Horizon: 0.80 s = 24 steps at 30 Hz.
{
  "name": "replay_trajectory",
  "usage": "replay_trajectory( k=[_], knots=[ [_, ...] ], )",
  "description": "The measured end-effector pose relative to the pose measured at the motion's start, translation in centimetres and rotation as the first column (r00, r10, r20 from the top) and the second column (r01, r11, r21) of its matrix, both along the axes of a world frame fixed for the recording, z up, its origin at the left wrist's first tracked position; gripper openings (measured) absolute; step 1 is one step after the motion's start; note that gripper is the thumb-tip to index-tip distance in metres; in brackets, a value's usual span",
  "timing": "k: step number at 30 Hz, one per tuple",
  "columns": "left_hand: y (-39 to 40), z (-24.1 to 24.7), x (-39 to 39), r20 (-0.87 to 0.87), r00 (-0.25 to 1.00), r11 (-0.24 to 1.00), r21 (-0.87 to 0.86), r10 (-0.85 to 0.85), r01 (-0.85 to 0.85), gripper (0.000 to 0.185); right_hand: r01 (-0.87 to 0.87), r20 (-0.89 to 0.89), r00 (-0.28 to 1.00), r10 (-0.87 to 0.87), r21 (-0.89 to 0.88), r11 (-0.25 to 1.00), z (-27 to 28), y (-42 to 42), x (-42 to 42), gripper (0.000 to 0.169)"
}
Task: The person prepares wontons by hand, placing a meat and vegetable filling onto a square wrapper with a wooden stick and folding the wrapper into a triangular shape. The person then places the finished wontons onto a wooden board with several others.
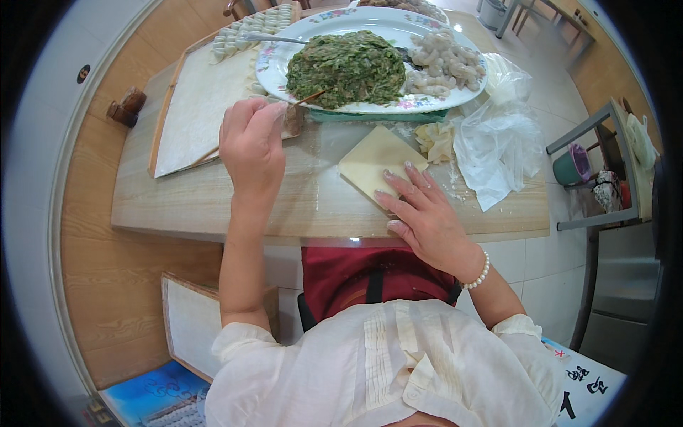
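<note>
My left hand [253, 144] is closed on a thin wooden stick [308, 99], whose tip touches a mound of chopped green filling [349, 69]. The filling sits on a large oval floral plate [272, 66] beside a pile of raw peeled shrimp [445, 56]. A metal utensil handle [275, 38] rests across the plate's left rim. My right hand [419, 213] lies with fingers spread on the lower right part of square pale dough wrappers [373, 163]; whether it grips them I cannot tell. Crumpled dough pieces [435, 141] lie right of the wrappers.
At the back left of the wooden table [299, 197], rows of folded dumplings [256, 26] stand on a white wood-framed tray [200, 101]. A clear plastic bag [496, 139] lies at the right. Another framed tray [192, 320] leans below the table's left side.
</note>
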<state>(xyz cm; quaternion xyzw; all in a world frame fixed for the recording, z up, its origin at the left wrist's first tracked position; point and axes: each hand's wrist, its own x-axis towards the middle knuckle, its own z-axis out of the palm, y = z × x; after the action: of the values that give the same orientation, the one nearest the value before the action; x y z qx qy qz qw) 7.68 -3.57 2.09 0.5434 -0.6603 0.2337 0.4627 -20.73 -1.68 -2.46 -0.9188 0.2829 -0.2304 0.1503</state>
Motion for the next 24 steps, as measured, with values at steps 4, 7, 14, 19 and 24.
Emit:
replay_trajectory(
  k=[4, 7, 14, 19, 24],
  knots=[
    [0.6, -0.6, -1.3, 0.014, 0.997, 0.997, 0.014, 0.081, -0.081, 0.017, 0.029, 0.111, 0.993, -0.033, 0.040, 0.999, -0.8, -0.1, -0.3, 0.045],
    [0.6, -0.1, -2.5, 0.019, 0.998, 0.997, 0.036, 0.063, -0.063, 0.016, 0.079, 0.134, 0.988, -0.079, 0.006, 0.997, -0.4, 0.3, -0.4, 0.044],
    [2.5, -1.8, -4.4, -0.318, 0.933, 0.922, 0.282, -0.170, 0.264, 0.017, 0.124, 0.136, 0.984, -0.115, -0.058, 0.991, -0.3, 0.9, -0.8, 0.044],
    [4.4, -5.8, -5.7, -0.110, 0.975, 0.904, 0.365, -0.195, 0.222, 0.018, 0.114, 0.102, 0.989, -0.107, -0.066, 0.991, -0.6, 1.0, -0.9, 0.045],
    [4.7, -3.8, -5.7, -0.216, 0.964, 0.903, 0.366, -0.154, 0.226, 0.016, 0.114, 0.102, 0.989, -0.109, -0.045, 0.992, -0.7, 1.0, -1.1, 0.045]
  ],
)
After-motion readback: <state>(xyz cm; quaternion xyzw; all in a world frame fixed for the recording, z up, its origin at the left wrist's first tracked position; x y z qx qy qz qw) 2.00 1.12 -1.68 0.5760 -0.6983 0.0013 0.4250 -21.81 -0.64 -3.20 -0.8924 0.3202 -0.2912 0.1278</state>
